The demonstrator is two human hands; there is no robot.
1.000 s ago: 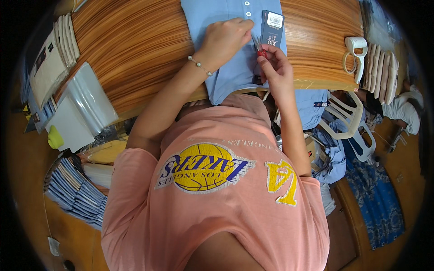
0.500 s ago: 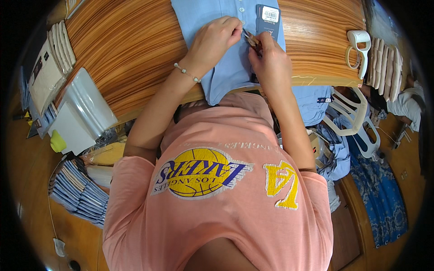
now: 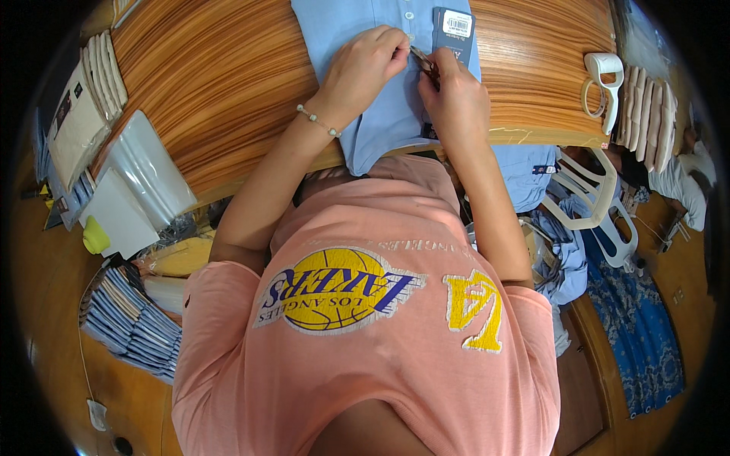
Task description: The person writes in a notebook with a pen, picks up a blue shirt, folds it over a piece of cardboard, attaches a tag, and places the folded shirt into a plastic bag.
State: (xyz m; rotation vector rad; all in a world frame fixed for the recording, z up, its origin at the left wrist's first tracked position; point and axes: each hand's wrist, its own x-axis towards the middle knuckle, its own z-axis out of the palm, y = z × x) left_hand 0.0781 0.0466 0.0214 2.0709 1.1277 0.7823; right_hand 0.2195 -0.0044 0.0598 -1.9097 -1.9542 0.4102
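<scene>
A light blue button-front shirt lies folded on the wood-grain table, its lower part hanging over the near edge. My right hand is closed around small thread snips, whose metal tips point up and left toward the row of buttons. Just left of those tips, my left hand pinches with thumb and fingers at the button strip; what lies between them is too small to make out. Above my right hand, a dark blue hang tag with a white label rests on the shirt.
Right on the table stands a white tape dispenser beside folded beige garments. Clear plastic sleeves and packed garments lie left. Stacked blue shirts sit below. A white plastic chair and another person are at right.
The snips' blades have come together and tilted slightly, their tips nearer my left fingers. Both hands stay in nearly the same place, and the shirt has barely shifted.
</scene>
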